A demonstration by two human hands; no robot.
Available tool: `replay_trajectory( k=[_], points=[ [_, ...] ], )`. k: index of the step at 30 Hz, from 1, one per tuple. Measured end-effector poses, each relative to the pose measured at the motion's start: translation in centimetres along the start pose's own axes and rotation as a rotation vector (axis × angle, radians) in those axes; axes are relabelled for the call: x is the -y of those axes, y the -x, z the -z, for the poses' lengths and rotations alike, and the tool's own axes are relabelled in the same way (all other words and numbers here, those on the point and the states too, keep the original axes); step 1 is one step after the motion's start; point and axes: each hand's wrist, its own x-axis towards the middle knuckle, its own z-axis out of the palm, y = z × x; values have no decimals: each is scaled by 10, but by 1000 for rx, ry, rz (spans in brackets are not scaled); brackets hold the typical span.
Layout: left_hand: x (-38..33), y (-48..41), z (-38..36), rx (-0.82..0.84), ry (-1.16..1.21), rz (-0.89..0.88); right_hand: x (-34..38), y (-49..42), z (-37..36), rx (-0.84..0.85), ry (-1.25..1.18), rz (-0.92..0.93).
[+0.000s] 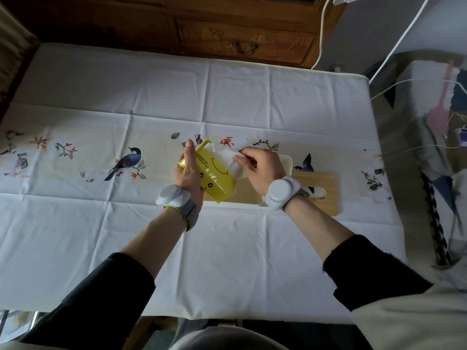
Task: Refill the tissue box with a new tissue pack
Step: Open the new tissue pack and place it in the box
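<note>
The left hand (189, 170) has its grip closed around the yellow tissue pack (213, 176), holding it tilted above the counter (227, 248). The right hand (262, 170) is at 3 o'clock from the pack, and its fingers (243, 161) pinch the white tissues (231, 160) that stick out of the open top of the pack. The white tissue box (285, 161) lies open under both hands. Its wooden lid (326, 183) lies at 3 o'clock, just beside the box, on the white cloth with birds.
</note>
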Motion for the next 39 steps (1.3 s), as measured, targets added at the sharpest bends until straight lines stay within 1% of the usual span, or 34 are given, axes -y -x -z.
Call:
replay_trajectory(
  k=[2,7,14,17,23,28,31,33,37,39],
  points=[
    [0,-1,0,-2,10,10,-1,1,0,-44,-20,-4],
    [0,0,0,-2,17,35,-2,-1,0,-129,-49,-80],
    [1,0,-2,-9,9,44,-4,-4,5,-179,-28,-82],
    [2,0,-3,-8,25,53,-4,-4,8,-184,-30,-53],
    [4,-2,-4,-23,23,74,-6,-6,13,-161,-42,-63],
    [2,-4,-5,-25,5,65,-6,-10,15,-198,-51,-70],
    [1,-3,-7,-19,3,67,-5,-8,16,-193,-56,-66],
    [0,-5,-7,-21,13,81,-5,-9,15,-194,-99,-113],
    [-2,-4,-7,12,21,87,-4,-10,19,-234,-224,-285],
    [-2,-3,-8,9,27,93,-3,-9,24,-235,-370,-362]
  ],
)
